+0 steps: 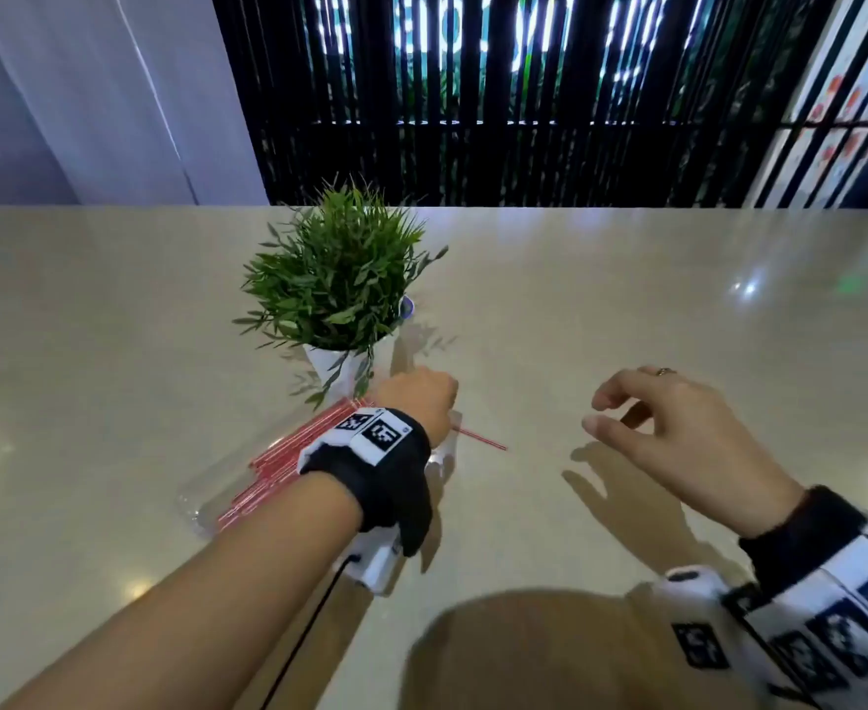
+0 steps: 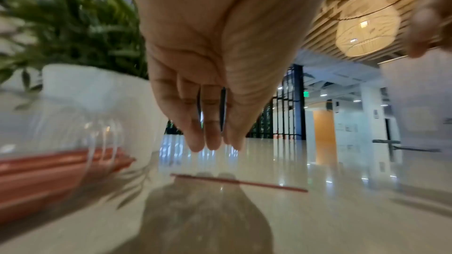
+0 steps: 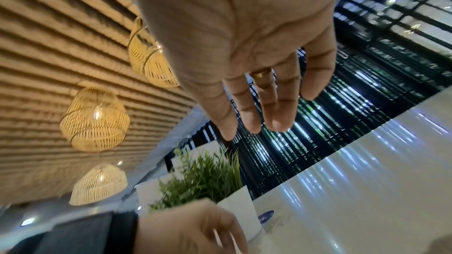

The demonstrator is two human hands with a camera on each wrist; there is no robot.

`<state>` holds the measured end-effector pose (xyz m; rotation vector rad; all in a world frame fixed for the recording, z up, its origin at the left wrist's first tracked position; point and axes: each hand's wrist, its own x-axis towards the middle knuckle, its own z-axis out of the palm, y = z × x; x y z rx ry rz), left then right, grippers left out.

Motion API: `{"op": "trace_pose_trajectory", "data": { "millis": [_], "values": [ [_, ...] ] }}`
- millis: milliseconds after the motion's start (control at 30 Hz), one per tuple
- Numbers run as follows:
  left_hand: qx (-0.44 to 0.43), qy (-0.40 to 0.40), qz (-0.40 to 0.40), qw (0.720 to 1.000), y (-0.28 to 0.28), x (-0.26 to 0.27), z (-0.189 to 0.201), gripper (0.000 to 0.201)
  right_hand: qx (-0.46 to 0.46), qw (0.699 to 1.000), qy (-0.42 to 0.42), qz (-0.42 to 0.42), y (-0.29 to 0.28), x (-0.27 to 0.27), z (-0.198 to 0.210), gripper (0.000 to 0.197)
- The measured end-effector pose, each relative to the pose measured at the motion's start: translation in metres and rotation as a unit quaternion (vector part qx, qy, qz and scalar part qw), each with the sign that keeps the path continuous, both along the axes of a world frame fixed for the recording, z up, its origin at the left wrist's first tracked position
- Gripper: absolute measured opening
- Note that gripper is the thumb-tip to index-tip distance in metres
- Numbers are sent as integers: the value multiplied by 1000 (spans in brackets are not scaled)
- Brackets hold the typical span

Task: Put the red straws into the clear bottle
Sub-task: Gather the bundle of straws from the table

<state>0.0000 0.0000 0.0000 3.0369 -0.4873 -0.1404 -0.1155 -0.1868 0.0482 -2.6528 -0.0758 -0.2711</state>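
One straw (image 1: 480,439) lies loose on the table (image 1: 678,310) just right of the bottle (image 1: 201,497), which lies on its side holding the other straws. The left hand (image 1: 419,397) hovers over it, fingers straight and empty; the right hand (image 1: 678,433) hangs relaxed, empty. Light, thin and likely slippery, it wants a fingertip pinch near one end.

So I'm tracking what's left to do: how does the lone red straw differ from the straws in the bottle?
The lone straw lies bare on the table; the bundled straws sit inside the clear bottle, which lies on its side. The lone straw is single; the bundled straws are many, packed together. Both are thin and red.
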Motion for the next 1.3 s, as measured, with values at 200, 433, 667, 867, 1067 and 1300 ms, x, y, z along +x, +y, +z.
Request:
{"op": "trace_pose_trajectory", "data": {
  "millis": [200, 433, 667, 867, 1067, 1300],
  "values": [
    [20, 20, 0, 1000, 0, 10, -20, 28, 52, 999, -16, 3, -22, 5, 5, 14],
    [15, 23, -23, 999, -5, 14, -22, 18, 71, 997, -14, 4, -19, 14, 2, 15],
    [49, 45, -37, 997, -2, 17, -27, 23, 56, 998, -11, 7, -11, 27, -6, 15],
    [-67, 13, -8, 998, 11, 11, -12, 28, 78, 997, -19, 20, -1, 33, -6, 11],
    [-195, 25, -12, 980, 32, -12, 28, 38, 97, 994, -10, 55, 20, 40, -7, 12],
    [-287, -35, -43, 956, 99, -70, 49, 27, 118, 982, 68, 129, 78, 53, -27, 13]
  ]
}}
